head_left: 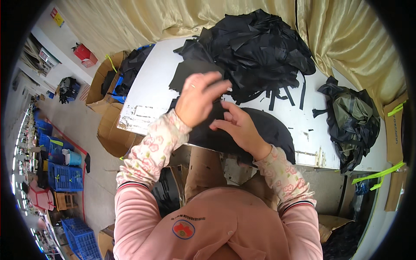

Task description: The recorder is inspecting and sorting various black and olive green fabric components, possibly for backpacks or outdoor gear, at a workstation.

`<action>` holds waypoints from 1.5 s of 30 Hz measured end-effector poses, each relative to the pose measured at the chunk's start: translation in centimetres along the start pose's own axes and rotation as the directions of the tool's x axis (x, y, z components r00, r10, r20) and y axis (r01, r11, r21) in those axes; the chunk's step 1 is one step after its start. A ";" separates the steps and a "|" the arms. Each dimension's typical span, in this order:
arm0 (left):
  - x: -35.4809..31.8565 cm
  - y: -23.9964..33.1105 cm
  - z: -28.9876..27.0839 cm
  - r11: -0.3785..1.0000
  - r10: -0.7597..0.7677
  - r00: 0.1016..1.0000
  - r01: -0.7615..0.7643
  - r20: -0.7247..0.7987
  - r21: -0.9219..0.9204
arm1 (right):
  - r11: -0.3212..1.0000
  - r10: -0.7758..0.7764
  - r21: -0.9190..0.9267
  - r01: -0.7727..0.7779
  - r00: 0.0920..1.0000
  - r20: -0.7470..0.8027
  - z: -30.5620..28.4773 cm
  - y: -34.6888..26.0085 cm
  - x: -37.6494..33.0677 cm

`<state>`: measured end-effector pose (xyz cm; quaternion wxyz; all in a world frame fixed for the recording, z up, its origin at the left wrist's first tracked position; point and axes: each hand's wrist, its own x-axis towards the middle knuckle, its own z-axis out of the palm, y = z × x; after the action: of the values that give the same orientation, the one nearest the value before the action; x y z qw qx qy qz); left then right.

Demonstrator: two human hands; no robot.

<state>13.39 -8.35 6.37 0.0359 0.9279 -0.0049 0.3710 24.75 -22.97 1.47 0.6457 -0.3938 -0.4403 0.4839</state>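
Note:
My left hand (pixel 197 99) is over the table, its fingers stretched toward the right and slightly blurred. Close by on the right, my right hand (pixel 242 130) has its thumb and forefinger apart, with nothing visible between them. Both hands are above a black fabric piece (pixel 268 130) with a rounded right end, lying along the table's near edge. Beyond my left hand lies a flat dark grey sheet (pixel 180 73). A large heap of black fabric pieces (pixel 255 47) covers the back of the table, with several straps trailing toward me.
The white table (pixel 143 86) has worn, chipped edges. At its right end sits a bundle of black and olive fabric (pixel 353 112). Cardboard boxes (pixel 115 130) stand left of it. Gold curtains (pixel 130 21) hang behind. Blue crates (pixel 65 177) line the floor at far left.

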 end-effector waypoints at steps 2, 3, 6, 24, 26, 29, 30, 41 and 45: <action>-1.2 -4.7 1.6 0.961 -0.274 0.961 0.275 -0.027 0.014 | 1.000 0.017 0.027 -0.016 0.999 -0.050 -0.2 0.2 -0.4; -3.3 -8.4 2.6 0.914 -0.404 0.915 0.404 -0.005 0.045 | 0.998 0.016 -0.052 -0.020 0.997 -0.075 -0.9 0.4 -0.8; -9.0 -14.6 7.1 0.743 -0.653 0.717 0.545 0.244 0.388 | 0.991 0.050 -0.119 -0.065 0.991 -0.126 -1.3 0.7 -1.7; -3.9 -4.9 2.7 0.229 -0.651 0.686 0.586 0.325 -0.778 | 0.933 -0.209 -0.342 0.113 0.942 -0.261 -1.4 0.9 -0.7; -3.3 -0.3 1.4 -0.030 -0.673 0.606 0.551 0.424 -0.834 | 0.926 -0.218 -0.361 0.112 0.938 -0.268 -0.8 0.5 0.1; -5.4 1.8 2.6 0.038 -0.607 0.712 0.470 0.353 -0.882 | 0.928 -0.212 -0.354 0.112 0.942 -0.259 -0.1 0.3 0.4; -5.9 2.1 2.9 0.039 -0.610 0.711 0.468 0.351 -0.883 | 0.959 -0.155 -0.271 0.082 0.952 -0.263 0.0 0.4 0.3; -2.4 2.8 -2.2 0.999 -0.036 0.993 0.038 0.112 -0.011 | 0.982 0.158 0.075 -0.172 0.973 0.170 -4.1 -6.9 -5.0; -1.5 2.6 -3.6 0.996 0.015 0.986 -0.001 0.165 -0.086 | 0.965 0.143 0.238 -0.107 0.981 -0.135 -3.6 -8.1 -6.0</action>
<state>9.76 -10.76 8.07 0.0737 0.9531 -0.0276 0.2924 29.59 -30.93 6.83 0.6865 -0.3791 -0.3054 0.5401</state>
